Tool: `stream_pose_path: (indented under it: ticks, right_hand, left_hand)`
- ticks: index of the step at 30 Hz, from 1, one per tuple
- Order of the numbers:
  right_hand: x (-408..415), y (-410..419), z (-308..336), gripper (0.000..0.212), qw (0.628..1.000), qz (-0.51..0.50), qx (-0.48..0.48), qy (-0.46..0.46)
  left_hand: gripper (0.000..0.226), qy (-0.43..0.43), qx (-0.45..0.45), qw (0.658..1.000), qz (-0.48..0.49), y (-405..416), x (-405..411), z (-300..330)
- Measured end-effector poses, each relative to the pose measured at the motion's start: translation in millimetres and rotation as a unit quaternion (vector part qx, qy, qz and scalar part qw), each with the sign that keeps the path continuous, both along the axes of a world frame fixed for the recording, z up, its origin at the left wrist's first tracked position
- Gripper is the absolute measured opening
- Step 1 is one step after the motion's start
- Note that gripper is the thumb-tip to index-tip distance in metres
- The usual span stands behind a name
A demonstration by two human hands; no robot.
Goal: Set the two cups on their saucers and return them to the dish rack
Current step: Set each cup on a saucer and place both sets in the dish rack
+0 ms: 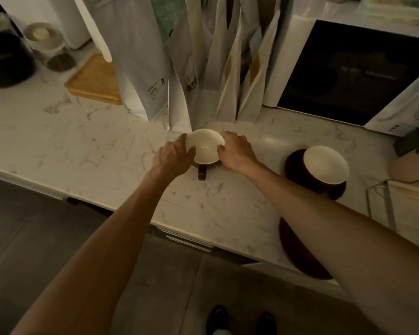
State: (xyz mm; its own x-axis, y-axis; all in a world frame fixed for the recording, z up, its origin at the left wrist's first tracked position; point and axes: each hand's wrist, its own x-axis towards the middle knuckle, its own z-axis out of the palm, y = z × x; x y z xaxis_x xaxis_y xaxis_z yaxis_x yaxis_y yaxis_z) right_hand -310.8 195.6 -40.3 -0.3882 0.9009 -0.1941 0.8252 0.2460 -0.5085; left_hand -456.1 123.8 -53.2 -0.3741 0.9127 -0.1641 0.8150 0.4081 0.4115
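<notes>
A brown cup [205, 147] with a cream inside stands on the marble counter [94, 153], its handle pointing toward me. My left hand [173, 157] wraps its left side and my right hand [236, 152] its right side. A second brown cup [324, 168] with a cream inside rests on a dark brown saucer [292, 166] to the right. Another dark brown saucer [298, 252] lies empty near the counter's front edge, partly hidden under my right forearm. The wire dish rack [382, 204] shows at the right edge.
Tall white paper bags [143, 68] stand right behind the held cup. A white microwave [363, 76] fills the back right. A wooden board [94, 81], a glass jar [50, 48] and a dark pot [5, 60] are at the back left. The counter's front edge runs diagonally below my arms.
</notes>
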Motion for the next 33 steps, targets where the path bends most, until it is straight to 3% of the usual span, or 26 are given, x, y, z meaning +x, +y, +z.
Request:
stream_pose_path:
  ticks: [4,16,28,33]
  right_hand:
    - [2,-1,6,0.037,0.997,-0.032,-0.053,0.045]
    - [30,-20,27,0.036,0.991,-0.066,-0.071,0.091]
    - [102,-61,56,0.032,0.988,-0.074,-0.071,0.115]
    - [148,-81,70,0.033,0.991,-0.076,-0.062,0.092]
  left_hand:
    - [0.051,-0.051,0.009,0.999,0.008,1,5,1]
    - [0.051,-0.069,0.031,0.997,0.004,-13,31,16]
    - [0.051,-0.066,0.051,0.993,-0.079,-47,84,49]
    - [0.051,-0.107,0.052,0.985,-0.122,-66,121,58]
